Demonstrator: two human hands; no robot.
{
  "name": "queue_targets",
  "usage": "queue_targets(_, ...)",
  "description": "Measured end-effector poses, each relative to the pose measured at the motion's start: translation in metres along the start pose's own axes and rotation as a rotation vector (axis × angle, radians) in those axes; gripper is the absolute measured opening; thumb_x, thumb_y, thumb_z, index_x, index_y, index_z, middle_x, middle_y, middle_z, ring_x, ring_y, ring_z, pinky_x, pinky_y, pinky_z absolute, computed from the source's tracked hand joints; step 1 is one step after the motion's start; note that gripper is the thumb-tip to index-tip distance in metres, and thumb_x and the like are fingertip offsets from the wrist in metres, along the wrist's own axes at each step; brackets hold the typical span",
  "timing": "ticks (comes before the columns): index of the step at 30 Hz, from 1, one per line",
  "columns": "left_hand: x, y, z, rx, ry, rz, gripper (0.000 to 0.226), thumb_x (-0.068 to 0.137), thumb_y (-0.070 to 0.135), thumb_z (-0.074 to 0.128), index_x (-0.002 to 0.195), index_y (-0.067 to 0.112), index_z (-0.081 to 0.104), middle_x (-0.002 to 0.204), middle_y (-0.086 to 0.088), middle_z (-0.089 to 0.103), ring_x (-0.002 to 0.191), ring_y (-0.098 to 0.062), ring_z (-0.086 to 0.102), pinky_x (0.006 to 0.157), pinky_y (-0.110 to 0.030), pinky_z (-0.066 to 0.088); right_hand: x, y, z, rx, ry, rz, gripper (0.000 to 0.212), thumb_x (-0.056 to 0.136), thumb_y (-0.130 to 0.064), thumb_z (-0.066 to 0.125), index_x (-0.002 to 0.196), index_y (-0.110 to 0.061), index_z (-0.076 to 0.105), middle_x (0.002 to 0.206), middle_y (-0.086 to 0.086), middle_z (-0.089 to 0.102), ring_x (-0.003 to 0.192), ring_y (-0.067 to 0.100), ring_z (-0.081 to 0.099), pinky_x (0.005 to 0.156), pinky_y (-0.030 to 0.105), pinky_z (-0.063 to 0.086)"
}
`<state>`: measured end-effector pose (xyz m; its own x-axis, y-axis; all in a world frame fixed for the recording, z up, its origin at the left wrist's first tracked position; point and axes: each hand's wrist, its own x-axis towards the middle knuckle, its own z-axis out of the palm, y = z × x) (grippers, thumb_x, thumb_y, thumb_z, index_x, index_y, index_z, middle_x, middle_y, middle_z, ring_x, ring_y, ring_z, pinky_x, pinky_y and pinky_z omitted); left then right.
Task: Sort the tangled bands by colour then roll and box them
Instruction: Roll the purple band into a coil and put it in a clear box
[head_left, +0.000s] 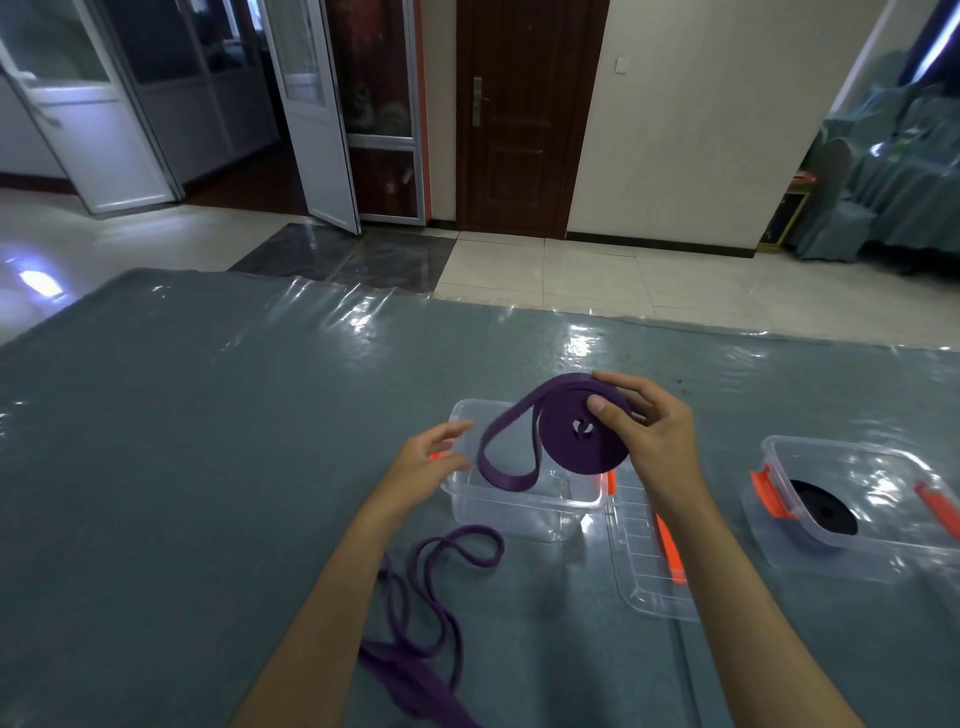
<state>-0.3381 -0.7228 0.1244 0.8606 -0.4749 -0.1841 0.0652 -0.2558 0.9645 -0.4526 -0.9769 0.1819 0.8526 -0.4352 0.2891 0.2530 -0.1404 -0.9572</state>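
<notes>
My right hand (647, 431) grips a rolled purple band (571, 447), thumb pressed on the coil, held above an open clear box (524, 506). A loose loop of that band hangs down to the box's rim. My left hand (434, 457) hovers beside the box's left side, fingers spread, holding nothing. More purple bands (415, 613) lie tangled on the table near my left forearm. A second clear box (857, 509) at the right holds a rolled black band (826, 506).
A clear lid with an orange clip (649, 551) lies flat between the two boxes. The table (182, 441) is covered in grey cloth under clear plastic sheeting. Beyond its far edge are tiled floor and doors.
</notes>
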Motion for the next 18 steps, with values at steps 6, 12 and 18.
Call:
queue_targets(6,-0.010,0.037,0.008,0.019,-0.168,0.324,0.075,0.095,0.019,0.079,0.156,0.042,0.043,0.159,0.017,0.046,0.150,0.003,0.036,0.125,-0.031,0.028,-0.003,0.000,0.000,-0.044,-0.089,-0.003,0.032,0.085,-0.028,0.083,0.116,-0.025,0.077,0.111,0.000,0.081,0.106,0.021,0.077,0.087,0.037,0.065)
queue_targets(12,-0.001,0.059,0.026,0.023,-0.215,0.412,0.050,0.091,0.018,0.084,0.137,0.031,0.069,0.117,0.002,0.078,0.110,-0.013,0.075,0.099,-0.021,0.055,-0.011,0.010,0.009,-0.011,-0.113,0.008,0.030,0.085,-0.030,0.085,0.115,-0.032,0.078,0.112,0.001,0.080,0.106,0.021,0.077,0.087,0.037,0.064)
queue_targets(18,-0.002,0.053,0.019,-0.064,-0.164,0.395,0.053,0.083,0.018,0.090,0.131,0.027,0.071,0.107,-0.002,0.081,0.101,-0.020,0.078,0.096,-0.025,0.057,-0.019,0.008,-0.003,0.096,-0.280,0.139,0.043,0.094,-0.046,0.076,0.132,-0.029,0.071,0.122,0.008,0.078,0.108,0.029,0.076,0.081,0.033,0.063)
